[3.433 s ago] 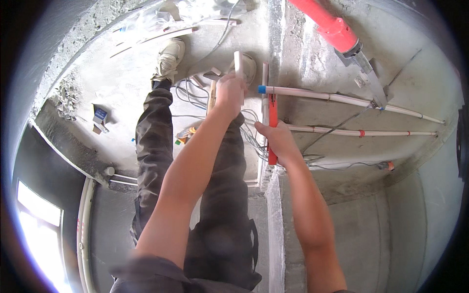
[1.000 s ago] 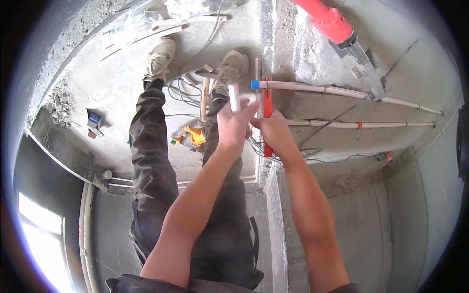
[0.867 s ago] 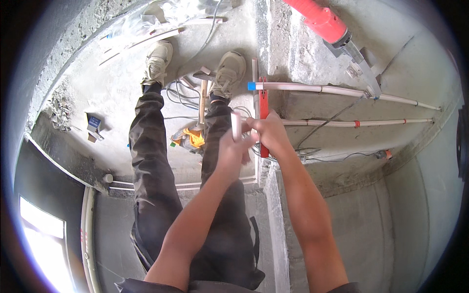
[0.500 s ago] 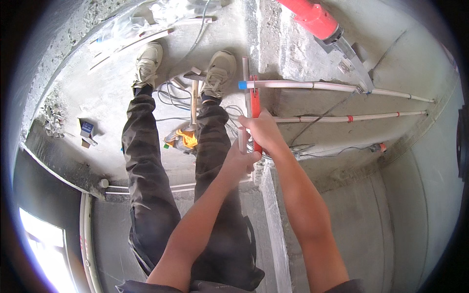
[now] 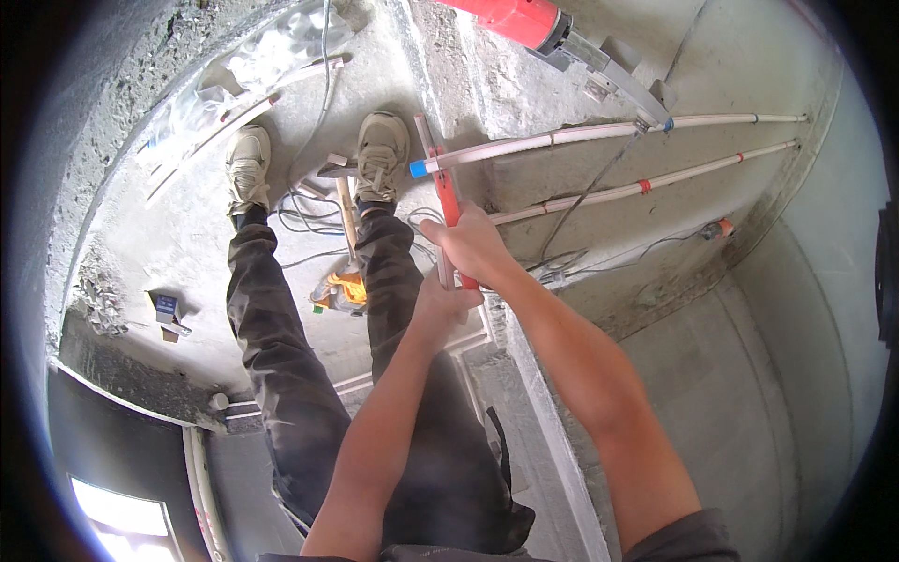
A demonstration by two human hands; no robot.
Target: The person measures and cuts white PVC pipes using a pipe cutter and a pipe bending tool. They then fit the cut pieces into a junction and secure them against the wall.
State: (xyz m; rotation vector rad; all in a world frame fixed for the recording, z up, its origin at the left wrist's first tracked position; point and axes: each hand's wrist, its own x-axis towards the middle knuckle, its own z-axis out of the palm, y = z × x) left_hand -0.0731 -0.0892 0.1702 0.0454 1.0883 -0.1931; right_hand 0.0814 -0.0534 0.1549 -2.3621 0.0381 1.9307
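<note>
My right hand (image 5: 473, 245) is closed around a long red hand tool (image 5: 447, 195), whose exact kind I cannot make out. Just below it, my left hand (image 5: 438, 307) closes on a pale pipe piece (image 5: 444, 269) running alongside the tool. The pipe's far end (image 5: 423, 134) sticks out beyond the tool's head. Right by that head, a white pipe (image 5: 524, 148) with a blue end cap (image 5: 418, 169) crosses from the right; whether they touch is unclear. My fingers hide the lower part of the tool.
A second white pipe (image 5: 599, 195) with red bands runs below the first. Beyond them lies a red power tool (image 5: 515, 21). A wooden-handled hammer (image 5: 346, 214), cables (image 5: 304, 211) and a yellow-and-grey object (image 5: 345, 290) are near my shoes. A small blue box (image 5: 166, 307) sits left.
The view has shifted, so the floor things and pipes appear moved and slightly turned. Both hands keep their grip on the red tool and the pipe piece.
</note>
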